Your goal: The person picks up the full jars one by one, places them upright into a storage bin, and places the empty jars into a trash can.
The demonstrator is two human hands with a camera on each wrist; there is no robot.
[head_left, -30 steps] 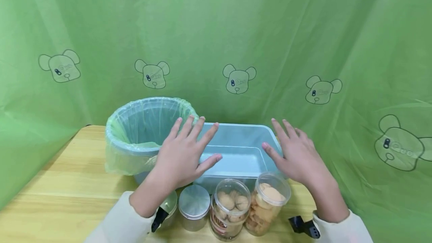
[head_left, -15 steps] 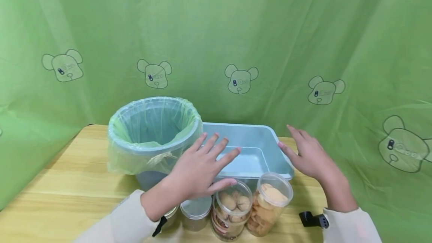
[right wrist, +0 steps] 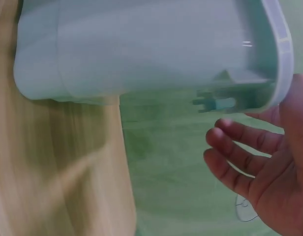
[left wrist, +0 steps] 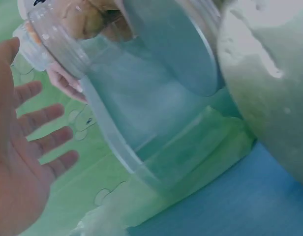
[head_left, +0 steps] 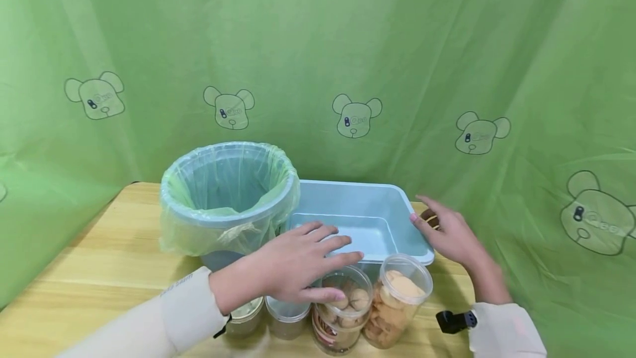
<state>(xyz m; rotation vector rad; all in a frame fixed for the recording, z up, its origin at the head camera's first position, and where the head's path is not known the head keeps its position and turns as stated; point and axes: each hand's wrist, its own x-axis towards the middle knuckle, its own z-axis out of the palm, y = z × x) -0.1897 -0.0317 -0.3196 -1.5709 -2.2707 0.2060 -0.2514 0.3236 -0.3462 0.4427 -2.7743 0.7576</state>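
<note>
My left hand (head_left: 298,261), fingers spread and nearly straight, hovers over the near edge of a light-blue plastic tub (head_left: 348,198). Its thumb overlaps the top of a clear jar of round brown nut-like pieces (head_left: 343,322); in the left wrist view the palm (left wrist: 21,167) holds nothing. My right hand (head_left: 449,233) is at the tub's right rim, thumb at the edge and fingers outside. From the right wrist view, those fingers (right wrist: 235,167) are loosely bent and apart from the tub wall (right wrist: 156,49).
Left of the tub stands a blue bin (head_left: 233,220) lined with a green bag. A jar of orange-brown pieces (head_left: 390,314) leans beside the nut jar. Two lidded jars, one silver-topped jar (head_left: 288,319) among them, stand left of it. A green curtain (head_left: 298,43) hangs behind the wooden table (head_left: 114,253).
My left hand has moved down and right from in front of the bin toward the jars. My right hand has shifted right and lowered to the tub's right rim.
</note>
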